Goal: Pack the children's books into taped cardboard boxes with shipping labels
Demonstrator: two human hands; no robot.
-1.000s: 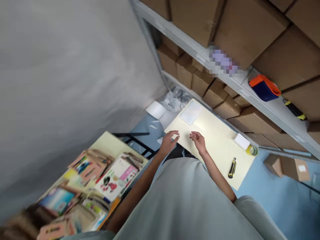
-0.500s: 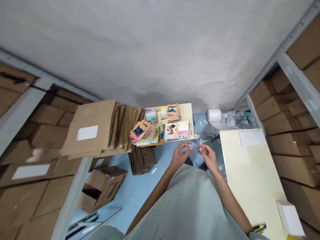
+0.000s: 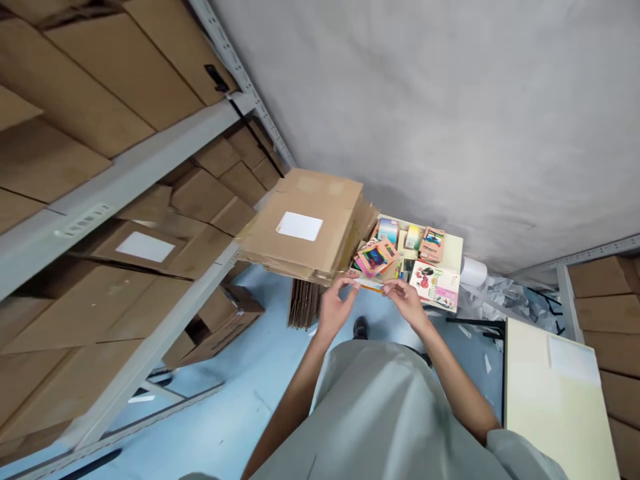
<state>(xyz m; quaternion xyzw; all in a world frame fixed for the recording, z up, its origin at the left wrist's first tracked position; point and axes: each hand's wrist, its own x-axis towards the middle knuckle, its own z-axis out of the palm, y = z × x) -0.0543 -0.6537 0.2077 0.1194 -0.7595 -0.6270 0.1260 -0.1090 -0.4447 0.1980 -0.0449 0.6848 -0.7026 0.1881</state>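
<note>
My left hand is at the near edge of the pile of booklets, thumb and forefinger pinched together. My right hand is a little to its right, fingers also drawn together. A thin pale strip shows between the fingertips; whether it is held or part of the pile is too small to tell. Just beyond lie a colourful pink-edged packet, a blue-and-white packet, a peach stack and a white booklet with red pictures. Left of them is a stack of flat cardboard with a white label.
Shelves of cardboard boxes stand at the left, more boxes at the right. A cream table is at the lower right. A white roll and crumpled wrapping lie behind. An open carton sits on the blue floor.
The view has swung left, so the booklets and cardboard stack appear farther right. My hands have moved from beside the booklet table to the near edge of the pile, next to the cardboard.
</note>
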